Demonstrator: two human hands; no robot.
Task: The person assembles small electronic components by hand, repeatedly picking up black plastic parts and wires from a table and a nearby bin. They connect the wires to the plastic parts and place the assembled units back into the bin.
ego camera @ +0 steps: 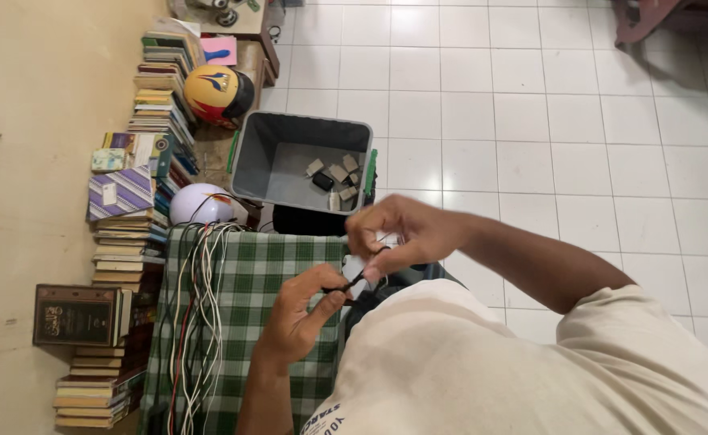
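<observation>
Head view is showing a person working over a green checked cloth [265,274] with both hands close together near the middle of the frame. The left hand [301,310] is pinching a thin black wire [346,283] between thumb and forefinger, the other fingers curling loosely. The right hand [398,234], at about one o'clock from the left, is closing its fingertips on a small pale piece [355,266] that the wire is meeting; what kind of piece it is, the blur is not letting one tell.

A bundle of cables [201,322], white, red and black, is lying along the cloth at nine o'clock from the hands. A grey bin [249,161] is standing on the floor at twelve o'clock, and several small parts [336,179], tan and one black, are lying inside it at its right end.

Judging from this, the work is seeming to be somewhere in the middle: some parts are already resting in the bin, one is being handled now, and many cables are waiting on the cloth untouched. Books [144,121] and a yellow helmet [217,93] are standing along the wall at ten o'clock.
</observation>
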